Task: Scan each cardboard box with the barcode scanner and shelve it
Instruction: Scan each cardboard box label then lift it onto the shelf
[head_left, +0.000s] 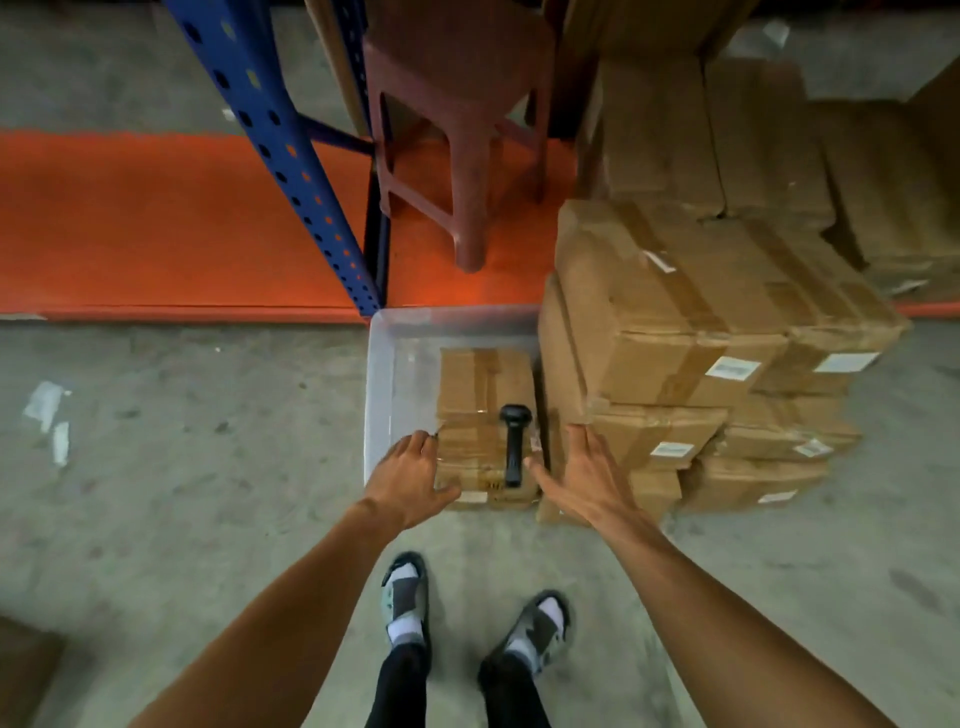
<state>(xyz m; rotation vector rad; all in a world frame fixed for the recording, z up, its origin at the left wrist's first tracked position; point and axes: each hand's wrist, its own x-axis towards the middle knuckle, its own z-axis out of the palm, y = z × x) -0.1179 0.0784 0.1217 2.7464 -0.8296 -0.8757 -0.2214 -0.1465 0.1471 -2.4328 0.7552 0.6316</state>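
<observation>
Seen from above, looking down past two bare forearms. Left hand spread open, fingers curled against the left side of a small cardboard box, thumb at its near corner; touching, not closed around anything. Right hand open and flat, fingers straight, thumb pointing toward the box's right edge; holding nothing, and unclear whether it touches the box or the stack beside it.

Between the two hands, lying on top of the box: a black barcode scanner, handle toward the viewer, head pointing away. Box taped, with a pale label on its near face, sitting in the right half of a clear plastic bin on the floor; left half of the bin bare.

Just right of the right hand, touching the bin's side: a stack of cardboard boxes, several layers high, white labels on the near faces. Farther beyond that stack, more taped cartons.

Beyond the bin: an orange floor strip, a blue perforated rack upright rising from it, and a reddish-brown plastic stool standing just right of the upright.

Nearer than the hands: grey concrete floor, two feet in sandals over white socks, dark trouser legs.
</observation>
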